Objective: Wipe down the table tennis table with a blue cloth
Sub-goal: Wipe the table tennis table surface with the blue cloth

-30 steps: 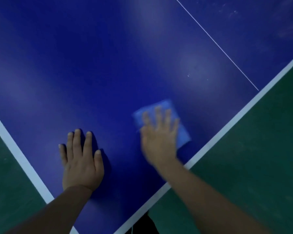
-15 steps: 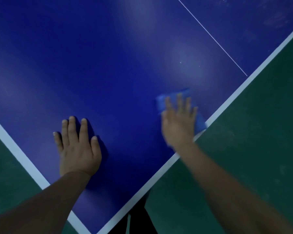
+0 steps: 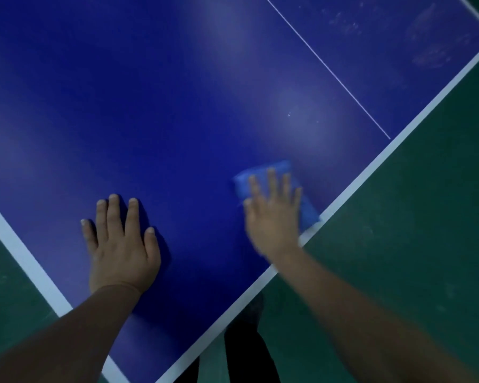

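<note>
The dark blue table tennis table (image 3: 177, 106) fills most of the view, with white edge bands and a thin white centre line. A folded light blue cloth (image 3: 263, 172) lies near the table's right edge. My right hand (image 3: 273, 217) presses flat on the cloth with straight, spread fingers; it is motion-blurred. The cloth's lower corner reaches the white edge band. My left hand (image 3: 121, 244) rests flat on the bare table near the corner, fingers straight.
Green floor (image 3: 412, 244) lies beyond the table's right edge and at the lower left. Dusty smudges (image 3: 432, 37) mark the table's far right part. My dark trouser legs (image 3: 246, 355) show under the corner.
My right hand slid the cloth right to the table's edge, then back a little leftward. My left hand stayed planted on the table.
</note>
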The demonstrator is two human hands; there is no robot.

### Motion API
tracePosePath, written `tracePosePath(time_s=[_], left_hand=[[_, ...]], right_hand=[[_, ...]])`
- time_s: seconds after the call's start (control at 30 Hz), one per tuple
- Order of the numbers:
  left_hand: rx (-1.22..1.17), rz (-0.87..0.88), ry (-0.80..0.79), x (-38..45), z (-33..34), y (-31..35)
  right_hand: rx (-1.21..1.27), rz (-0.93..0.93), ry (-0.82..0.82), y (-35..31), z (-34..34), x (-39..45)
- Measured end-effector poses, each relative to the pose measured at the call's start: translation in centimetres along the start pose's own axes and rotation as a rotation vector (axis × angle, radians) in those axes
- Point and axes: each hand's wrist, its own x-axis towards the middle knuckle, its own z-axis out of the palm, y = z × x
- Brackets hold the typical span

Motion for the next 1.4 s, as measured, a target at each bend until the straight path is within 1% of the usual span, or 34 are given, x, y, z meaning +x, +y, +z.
tracePosePath(time_s=[0.07,0.1,0.13,0.17,0.2,0.23,0.3,0.33,0.37,0.4,0.43,0.47,0.5,0.53,0.57,0.6,0.63,0.67,0.7,0.77,0.8,0.83,0.9,0.93,0.97,1.03,1.1,1.17,1.2,1.23,1.27,1.3,1.37,1.4], left_hand=[[0.001,-0.006,0.011,-0.1,-0.1,0.1],[0.002,-0.007,0.018,-0.1,-0.1,0.1],[0.006,-0.006,0.024,-0.1,-0.1,0.1],[0.014,-0.008,0.030,0.0,0.0,0.2],[0.031,-0.010,0.036,0.1,0.0,0.3],[0.054,-0.010,0.039,0.1,0.1,0.4],[0.097,-0.019,0.042,0.1,0.2,0.6],[0.116,-0.028,0.049,0.1,0.2,0.8],[0.131,-0.043,0.057,0.1,0.1,1.2],[0.135,-0.061,0.065,0.0,0.1,1.8],[0.127,-0.075,0.073,-0.1,0.1,2.9],[0.109,-0.082,0.084,-0.2,0.3,4.4],[0.086,-0.081,0.093,-0.2,0.6,6.2],[0.064,-0.076,0.100,0.1,1.1,8.3],[0.040,-0.070,0.104,0.5,1.6,10.5],[0.013,-0.069,0.107,1.1,2.1,12.7],[-0.016,-0.074,0.110,1.7,2.7,15.0],[-0.043,-0.088,0.105,2.4,3.2,17.0],[-0.062,-0.111,0.096,2.9,3.6,18.6],[-0.058,-0.154,0.083,3.4,4.5,20.5],[-0.040,-0.169,0.081,3.4,4.9,20.8],[-0.025,-0.179,0.084,3.4,5.2,20.9],[-0.031,-0.184,0.100,3.4,5.4,20.7],[-0.047,-0.185,0.112,3.3,5.4,20.7],[-0.061,-0.183,0.129,3.4,5.4,20.7],[-0.073,-0.179,0.155,3.4,5.4,20.7],[-0.076,-0.174,0.158,3.5,5.4,20.7],[-0.078,-0.165,0.159,3.7,5.5,20.6],[-0.069,-0.159,0.157,3.7,5.5,20.6],[-0.057,-0.152,0.151,3.8,5.5,20.7],[-0.050,-0.147,0.144,3.8,5.4,20.8],[-0.047,-0.148,0.138,3.8,5.4,20.8],[-0.041,-0.157,0.125,3.9,5.3,20.9],[-0.038,-0.158,0.117,3.9,5.2,20.9]], right_hand=[[0.001,-0.301,-0.027,-1.2,0.4,-2.2],[0.013,-0.391,-0.041,0.0,0.3,-1.8],[-0.006,-0.419,-0.052,2.2,0.3,-0.8],[-0.055,-0.383,-0.043,4.9,0.3,0.7],[-0.099,-0.293,-0.015,7.9,0.2,2.4],[-0.117,-0.150,0.008,11.2,-0.1,4.3],[-0.011,0.147,-0.011,16.2,-1.3,7.3],[0.065,0.267,-0.019,17.1,-1.9,8.3],[0.123,0.349,-0.011,17.0,-2.0,8.7],[0.138,0.378,0.005,16.0,-2.1,8.6],[0.121,0.338,0.035,14.5,-1.9,7.9],[0.093,0.221,0.054,12.6,-1.5,6.5],[0.059,0.040,0.045,10.7,-1.1,4.6],[0.035,-0.179,0.013,9.5,-0.8,2.6],[0.010,-0.372,-0.029,9.3,-0.5,1.2],[0.000,-0.486,-0.058,10.2,-0.5,1.3],[-0.002,-0.505,-0.064,11.9,-0.7,2.7],[-0.015,-0.432,-0.042,13.8,-0.9,4.8],[-0.038,-0.321,-0.022,15.8,-1.2,7.2],[-0.064,-0.114,-0.061,19.8,-2.1,11.2],[-0.052,-0.069,-0.090,21.0,-2.5,12.2],[-0.054,-0.062,-0.091,21.3,-2.6,12.5],[-0.058,-0.122,-0.072,19.3,-2.2,11.7],[-0.045,-0.196,-0.048,17.4,-1.9,10.8],[-0.027,-0.299,-0.023,15.0,-1.5,10.2],[0.029,-0.484,-0.027,9.1,-1.0,10.7],[0.112,-0.540,0.003,3.2,-1.1,13.4],[0.123,-0.527,-0.002,-0.5,-1.5,16.9],[0.108,-0.518,-0.006,-0.7,-1.5,18.5],[0.092,-0.495,0.002,0.6,-1.3,20.1],[0.071,-0.429,0.013,3.1,-1.2,21.3],[0.035,-0.323,0.022,6.5,-1.2,22.2],[-0.025,-0.054,0.057,15.3,-1.8,23.5],[-0.012,0.096,0.029,19.9,-2.5,23.7]])
